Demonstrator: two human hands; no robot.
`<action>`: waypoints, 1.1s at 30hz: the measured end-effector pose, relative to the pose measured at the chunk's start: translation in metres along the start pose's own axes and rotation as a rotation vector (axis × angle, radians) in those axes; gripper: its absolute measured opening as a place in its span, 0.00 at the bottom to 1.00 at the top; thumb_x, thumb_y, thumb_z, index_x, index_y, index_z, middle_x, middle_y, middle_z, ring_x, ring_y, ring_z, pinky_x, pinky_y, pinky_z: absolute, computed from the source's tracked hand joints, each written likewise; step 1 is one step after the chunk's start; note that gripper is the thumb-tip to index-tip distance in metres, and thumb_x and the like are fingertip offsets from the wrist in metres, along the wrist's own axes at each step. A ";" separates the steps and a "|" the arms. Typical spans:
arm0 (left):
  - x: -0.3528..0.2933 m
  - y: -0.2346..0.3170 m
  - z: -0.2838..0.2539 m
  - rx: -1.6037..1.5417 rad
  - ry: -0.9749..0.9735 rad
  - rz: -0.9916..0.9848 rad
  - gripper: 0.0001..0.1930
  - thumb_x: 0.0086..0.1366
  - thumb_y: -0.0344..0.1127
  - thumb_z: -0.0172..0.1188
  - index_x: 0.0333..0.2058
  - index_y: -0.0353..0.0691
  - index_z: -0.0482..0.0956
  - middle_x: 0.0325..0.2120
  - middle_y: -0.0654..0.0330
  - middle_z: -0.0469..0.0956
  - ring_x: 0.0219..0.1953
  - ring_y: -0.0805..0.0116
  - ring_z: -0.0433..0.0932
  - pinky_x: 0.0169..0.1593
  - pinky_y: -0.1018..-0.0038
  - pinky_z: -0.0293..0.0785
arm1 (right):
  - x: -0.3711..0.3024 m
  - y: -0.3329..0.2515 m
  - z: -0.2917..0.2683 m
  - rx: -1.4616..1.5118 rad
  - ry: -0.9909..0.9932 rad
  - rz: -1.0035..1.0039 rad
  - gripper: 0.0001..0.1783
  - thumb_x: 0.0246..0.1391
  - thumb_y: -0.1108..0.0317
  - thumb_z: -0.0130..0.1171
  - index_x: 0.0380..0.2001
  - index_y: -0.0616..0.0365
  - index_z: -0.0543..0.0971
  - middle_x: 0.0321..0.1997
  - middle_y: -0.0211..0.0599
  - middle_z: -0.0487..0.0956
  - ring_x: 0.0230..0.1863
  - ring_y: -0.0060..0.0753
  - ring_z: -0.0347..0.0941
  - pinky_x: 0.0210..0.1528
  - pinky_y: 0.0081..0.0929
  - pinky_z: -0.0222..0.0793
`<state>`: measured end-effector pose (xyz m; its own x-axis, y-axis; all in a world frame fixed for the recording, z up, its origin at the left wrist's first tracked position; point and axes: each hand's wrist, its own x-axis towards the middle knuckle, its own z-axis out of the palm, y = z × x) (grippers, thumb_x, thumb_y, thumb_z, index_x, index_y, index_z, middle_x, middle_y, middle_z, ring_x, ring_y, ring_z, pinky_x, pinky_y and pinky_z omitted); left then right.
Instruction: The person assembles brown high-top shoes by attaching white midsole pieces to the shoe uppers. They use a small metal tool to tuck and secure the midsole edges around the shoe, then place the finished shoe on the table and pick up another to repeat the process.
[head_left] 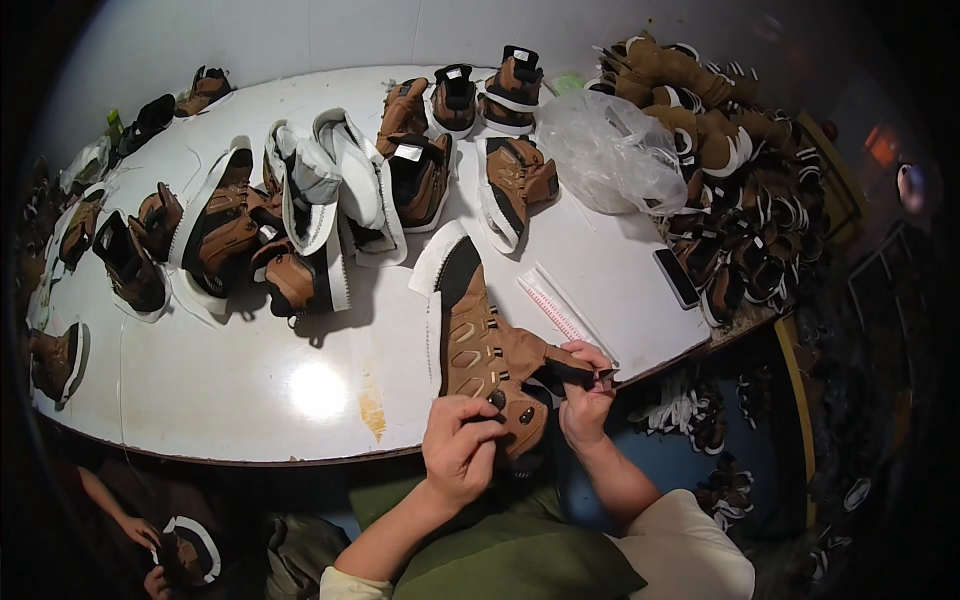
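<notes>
A brown and black shoe upper with a pale strip along its sole edge lies on its side at the table's front edge, toe pointing away. Its collar end hangs over the edge toward my lap. My right hand is closed on the shoe's tongue and pulls it out to the right. My left hand rests at the shoe's side near the collar, fingers curled in a pinch; whatever it holds is too small or hidden to make out.
Several brown shoes and white linings stand on the white table. To the right lie a ruler, a phone, a plastic bag and a heap of shoes. At lower left, another person's hands hold a shoe.
</notes>
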<state>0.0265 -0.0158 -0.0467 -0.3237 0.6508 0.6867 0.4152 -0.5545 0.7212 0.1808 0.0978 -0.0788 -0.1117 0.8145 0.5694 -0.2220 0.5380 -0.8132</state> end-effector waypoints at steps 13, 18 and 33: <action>-0.020 0.008 0.017 0.491 -0.097 0.140 0.30 0.43 0.31 0.65 0.48 0.37 0.69 0.49 0.48 0.68 0.51 0.46 0.68 0.55 0.50 0.63 | -0.006 0.003 0.007 0.250 0.024 0.137 0.17 0.49 0.84 0.59 0.41 0.58 0.70 0.48 0.42 0.70 0.49 0.30 0.68 0.56 0.26 0.64; -0.024 -0.002 -0.004 0.584 0.005 0.148 0.22 0.48 0.26 0.58 0.46 0.38 0.73 0.48 0.51 0.72 0.50 0.52 0.71 0.56 0.52 0.64 | -0.004 0.002 0.016 0.298 -0.115 0.131 0.12 0.51 0.81 0.57 0.38 0.54 0.71 0.48 0.44 0.68 0.47 0.32 0.68 0.54 0.29 0.66; -0.051 -0.009 -0.067 0.709 0.144 0.165 0.17 0.52 0.23 0.57 0.42 0.42 0.78 0.46 0.54 0.75 0.47 0.54 0.72 0.54 0.50 0.65 | -0.006 0.022 0.059 0.318 -0.483 0.194 0.08 0.52 0.81 0.54 0.32 0.55 0.71 0.46 0.42 0.68 0.45 0.35 0.69 0.54 0.33 0.66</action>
<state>-0.0182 -0.0785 -0.0822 -0.2977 0.4864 0.8214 0.9017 -0.1394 0.4094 0.1193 0.0919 -0.0925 -0.5892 0.6606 0.4652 -0.4239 0.2375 -0.8740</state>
